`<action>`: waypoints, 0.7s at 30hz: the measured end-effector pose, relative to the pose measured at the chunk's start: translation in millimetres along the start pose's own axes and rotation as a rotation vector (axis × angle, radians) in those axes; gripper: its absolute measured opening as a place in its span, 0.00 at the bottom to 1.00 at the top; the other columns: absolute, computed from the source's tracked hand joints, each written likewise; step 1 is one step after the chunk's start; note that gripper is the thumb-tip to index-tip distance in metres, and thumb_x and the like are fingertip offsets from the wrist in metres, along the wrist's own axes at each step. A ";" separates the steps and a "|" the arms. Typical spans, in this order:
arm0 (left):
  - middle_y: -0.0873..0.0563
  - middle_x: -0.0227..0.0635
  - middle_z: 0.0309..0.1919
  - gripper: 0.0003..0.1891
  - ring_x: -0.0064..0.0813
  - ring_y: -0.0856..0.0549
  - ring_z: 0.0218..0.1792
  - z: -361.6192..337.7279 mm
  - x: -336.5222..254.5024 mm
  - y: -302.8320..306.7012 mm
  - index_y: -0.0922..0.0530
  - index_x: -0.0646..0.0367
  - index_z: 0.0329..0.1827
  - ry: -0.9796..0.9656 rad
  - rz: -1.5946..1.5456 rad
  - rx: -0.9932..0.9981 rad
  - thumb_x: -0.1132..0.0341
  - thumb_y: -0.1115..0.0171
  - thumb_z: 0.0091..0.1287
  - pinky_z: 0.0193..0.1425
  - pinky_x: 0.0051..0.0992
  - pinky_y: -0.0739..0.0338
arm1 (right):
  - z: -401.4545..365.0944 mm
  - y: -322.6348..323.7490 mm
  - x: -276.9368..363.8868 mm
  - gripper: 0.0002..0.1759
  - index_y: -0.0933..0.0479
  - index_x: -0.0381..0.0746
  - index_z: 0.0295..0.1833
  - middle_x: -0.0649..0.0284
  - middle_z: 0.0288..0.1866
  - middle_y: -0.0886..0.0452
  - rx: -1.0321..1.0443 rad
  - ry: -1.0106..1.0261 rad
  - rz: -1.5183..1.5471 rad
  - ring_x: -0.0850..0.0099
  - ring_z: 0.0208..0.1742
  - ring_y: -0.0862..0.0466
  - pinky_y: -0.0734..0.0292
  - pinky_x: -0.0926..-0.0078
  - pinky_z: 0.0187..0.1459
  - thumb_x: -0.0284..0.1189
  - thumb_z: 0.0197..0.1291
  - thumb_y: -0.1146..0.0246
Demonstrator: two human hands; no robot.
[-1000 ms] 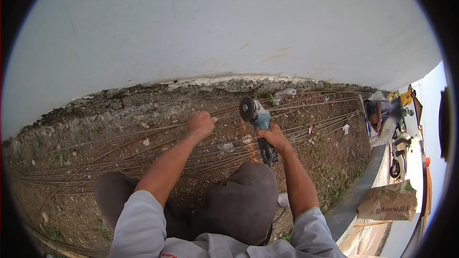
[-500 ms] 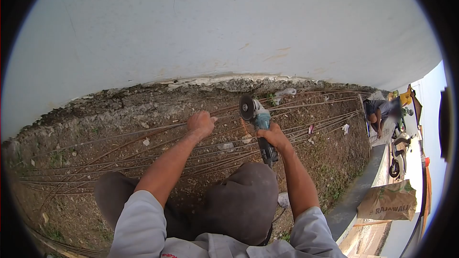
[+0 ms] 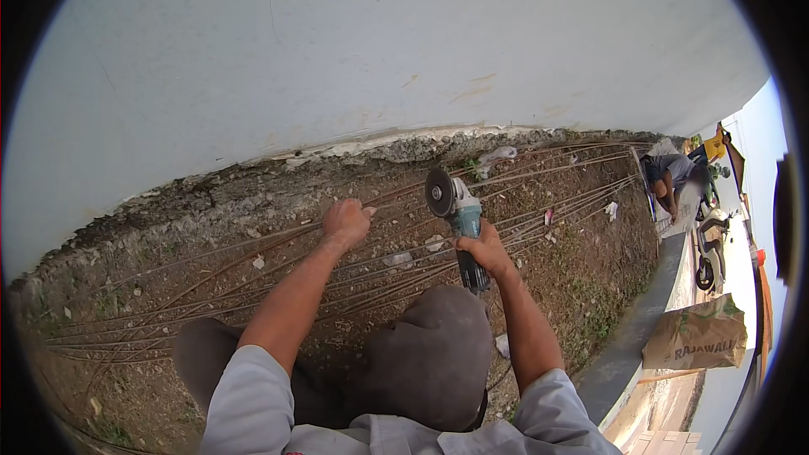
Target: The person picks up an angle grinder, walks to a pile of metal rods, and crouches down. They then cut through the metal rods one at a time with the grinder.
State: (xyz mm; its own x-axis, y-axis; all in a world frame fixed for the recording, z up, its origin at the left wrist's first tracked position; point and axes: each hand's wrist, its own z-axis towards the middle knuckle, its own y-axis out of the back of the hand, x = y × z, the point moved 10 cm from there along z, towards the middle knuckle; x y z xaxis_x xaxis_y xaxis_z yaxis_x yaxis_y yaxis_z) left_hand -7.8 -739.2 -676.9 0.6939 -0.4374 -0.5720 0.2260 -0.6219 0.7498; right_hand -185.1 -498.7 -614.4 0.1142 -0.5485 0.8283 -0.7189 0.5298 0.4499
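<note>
My right hand [image 3: 483, 247] is wrapped round the body of a teal and black angle grinder [image 3: 466, 221]. Its dark cutting disc [image 3: 439, 192] points up and left, over thin brown steel rods. To the left of the disc, my left hand [image 3: 346, 222] is closed on a steel rod [image 3: 291, 234] of that bundle; the fingers partly hide the grip. More long rods [image 3: 539, 226] stretch across the soil beneath both hands, some of them crossing.
A pale wall [image 3: 371, 42] with a rough base runs along the far side. At right are a crouching person [image 3: 670, 181], a parked scooter [image 3: 709, 253], a brown paper sack [image 3: 698, 335] and a concrete edge [image 3: 619, 362]. Small stones and plastic scraps litter the soil.
An orange streak of sparks under the disc earlier no longer shows. The grinder sits slightly further from the rods' cut spot, and the whole view has shifted a little; both grips persist.
</note>
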 end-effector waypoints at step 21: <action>0.13 0.45 0.42 0.22 0.47 0.15 0.49 0.6 -2.0 5.2 0.16 0.60 0.42 0.052 0.074 0.012 0.47 0.43 0.71 0.53 0.48 0.23 | -15.3 -12.0 -9.1 0.39 0.28 0.27 0.59 0.47 0.44 0.17 0.009 0.055 -0.080 0.55 0.47 0.16 0.23 0.65 0.52 0.36 0.41 0.27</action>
State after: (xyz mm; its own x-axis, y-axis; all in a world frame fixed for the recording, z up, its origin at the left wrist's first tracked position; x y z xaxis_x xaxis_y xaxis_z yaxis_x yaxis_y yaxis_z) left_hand -8.4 -742.0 -672.0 0.7430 -0.4483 -0.4970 0.1648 -0.5972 0.7850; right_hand -167.0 -490.1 -622.2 0.2090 -0.5524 0.8070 -0.7124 0.4793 0.5126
